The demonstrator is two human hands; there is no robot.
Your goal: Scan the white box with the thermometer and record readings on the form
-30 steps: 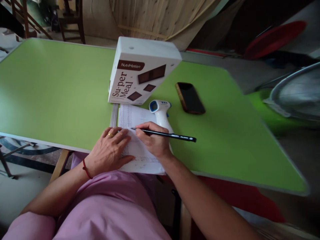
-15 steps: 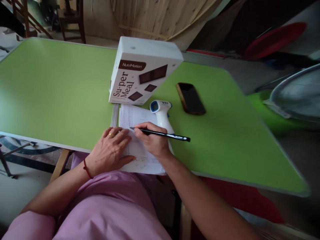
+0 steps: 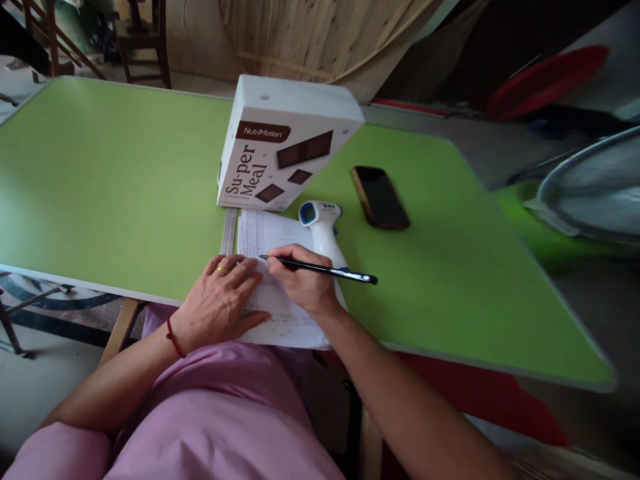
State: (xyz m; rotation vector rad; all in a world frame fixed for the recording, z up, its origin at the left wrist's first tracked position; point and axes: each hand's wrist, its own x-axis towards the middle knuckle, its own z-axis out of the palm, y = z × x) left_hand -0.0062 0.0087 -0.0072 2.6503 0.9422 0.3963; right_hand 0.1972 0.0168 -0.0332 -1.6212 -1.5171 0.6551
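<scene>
A black pen (image 3: 333, 270) is pinched in my right hand (image 3: 310, 283), its tip at the printed sheets of paper (image 3: 283, 230). My left hand (image 3: 220, 303) lies flat across the left side of the sheets, fingers stretched out, with a ring and a red string bracelet. Just beyond my right hand a white and blue infrared thermometer (image 3: 325, 233) rests partly on the paper. Behind the sheets stands a white box (image 3: 295, 110) printed "NutriMotion Su-per Meal". Parts of the paper are hidden under both hands.
The green folding table (image 3: 125, 180) has a metal seam near the box. A dark smartphone (image 3: 383, 197) lies face up to the right. Beyond the table are a wooden chair (image 3: 143, 43) at the far left and a red round basin (image 3: 547, 83) at the right.
The view has shifted very slightly. The back end of the pen sits a touch lower and further left; both hands stay in nearly the same place.
</scene>
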